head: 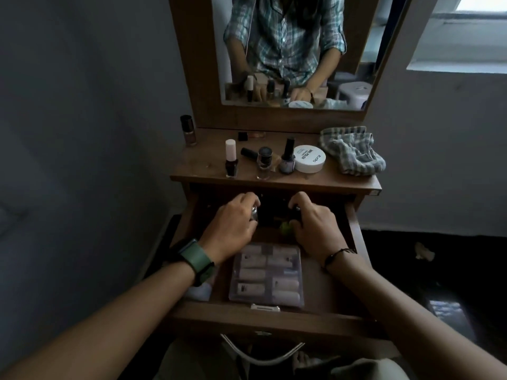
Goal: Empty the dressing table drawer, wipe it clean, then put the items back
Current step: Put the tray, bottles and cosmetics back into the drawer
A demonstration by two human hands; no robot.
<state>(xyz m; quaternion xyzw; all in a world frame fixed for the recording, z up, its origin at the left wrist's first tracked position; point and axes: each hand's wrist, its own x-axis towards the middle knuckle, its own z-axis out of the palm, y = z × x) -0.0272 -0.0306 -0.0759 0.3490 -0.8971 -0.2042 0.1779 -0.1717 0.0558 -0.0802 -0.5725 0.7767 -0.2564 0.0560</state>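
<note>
So nearest the camera the drawer (263, 315) is pulled right out, with a clear plastic case (266, 272) lying flat in its front half. Looks like eight or so pale little tubes in two columns inside, but it's blurry so don't hold the count as gospel. Something pale and bluish (199, 290) sits in the front left corner, half under the person's left wrist, which wears a green watch (198, 261); can't tell what it is.

Further back both hands are down in the dark rear part of the drawer. The left hand (230, 225) has its fingers curled round a small silvery-capped bottle (62, 212), closed grip on it. The right hand (315, 224) is curled round a dark-capped thing (295, 209), probably another bottle, mostly hidden by the fingers. A small green round thing (284, 227) peeks out just beside that hand. The back of the drawer is too dark to make out.

Up on the bench (274, 175) above: five upright bottles, counting one standing off at the far left edge (188, 130), one with a white cap (231, 158), one clear with a dark lid (264, 162) and one greyish with a tall black cap (288, 156), plus one lying on its side (249, 153). Another small one (251, 135) lies at the back. One white round tub (309, 158) labelled nail polish something, and one crumpled checked cloth (354, 149) on the right end.

Behind it all is the mirror (290, 50), top cut off
</note>
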